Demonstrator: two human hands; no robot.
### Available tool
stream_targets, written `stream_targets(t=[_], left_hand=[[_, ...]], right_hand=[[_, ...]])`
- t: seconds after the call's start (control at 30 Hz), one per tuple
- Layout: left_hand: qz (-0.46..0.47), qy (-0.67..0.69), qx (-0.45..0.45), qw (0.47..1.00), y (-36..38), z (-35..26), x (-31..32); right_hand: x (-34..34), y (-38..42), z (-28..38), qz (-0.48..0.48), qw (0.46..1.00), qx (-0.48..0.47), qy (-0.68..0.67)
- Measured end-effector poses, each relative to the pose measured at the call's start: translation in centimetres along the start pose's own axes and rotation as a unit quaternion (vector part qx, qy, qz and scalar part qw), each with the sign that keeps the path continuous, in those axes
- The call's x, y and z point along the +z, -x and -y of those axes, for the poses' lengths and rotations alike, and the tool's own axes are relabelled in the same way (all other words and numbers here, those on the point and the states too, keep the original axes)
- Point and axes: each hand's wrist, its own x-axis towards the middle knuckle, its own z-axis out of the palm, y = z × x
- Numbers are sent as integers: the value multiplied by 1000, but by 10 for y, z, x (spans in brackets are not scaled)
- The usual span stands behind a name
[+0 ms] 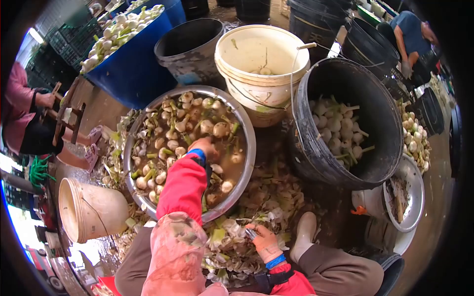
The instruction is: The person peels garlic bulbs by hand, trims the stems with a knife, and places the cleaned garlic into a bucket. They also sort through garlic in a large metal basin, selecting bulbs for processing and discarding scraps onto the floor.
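My left hand (pixel 207 149) reaches into a wide metal basin (pixel 250 163) of murky brown water, right among the garlic bulbs (pixel 180 123) floating there. Its fingers are partly hidden, and I cannot tell whether they grip a bulb. Many of the bulbs carry short green stems. Lower down, my right hand (pixel 265 245) is closed around a small knife (pixel 251 233), of which a short silvery part shows at the fingertips. Under this hand lies a heap of garlic peelings and leaves (pixel 227 251), in front of the basin and between my knees.
A black bucket (pixel 308 143) with garlic bulbs stands right of a cream bucket (pixel 261 37). A blue tub (pixel 128 74) heaped with garlic is behind left. A white bucket (pixel 94 209) lies tilted at left. One person (pixel 24 108) sits left; another (pixel 414 39) bends at far right.
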Motion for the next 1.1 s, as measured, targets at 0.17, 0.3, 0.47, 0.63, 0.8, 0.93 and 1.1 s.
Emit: stream_targets(t=[0.17,0.3,0.47,0.63,0.8,0.93,1.1], left_hand=[[-103,50,84,990,109,-18,-25],[-212,356,178,893,180,28,17],[-36,691,128,710,277,29,98],[-314,370,255,836,332,-5,154],[-316,129,151,928,366,-22,141],[-308,205,225,901,356,-2,152],[133,865,110,471,361,11,143]], right_hand=[[3,-9,-26,-19,998,-12,-58],[13,8,4,-19,988,-105,-110],[28,24,17,10,971,-149,-186],[28,40,16,-2,988,-154,-22],[28,50,12,-41,973,-215,77],[23,35,-10,-22,965,-259,32],[18,46,12,102,952,-265,-112]])
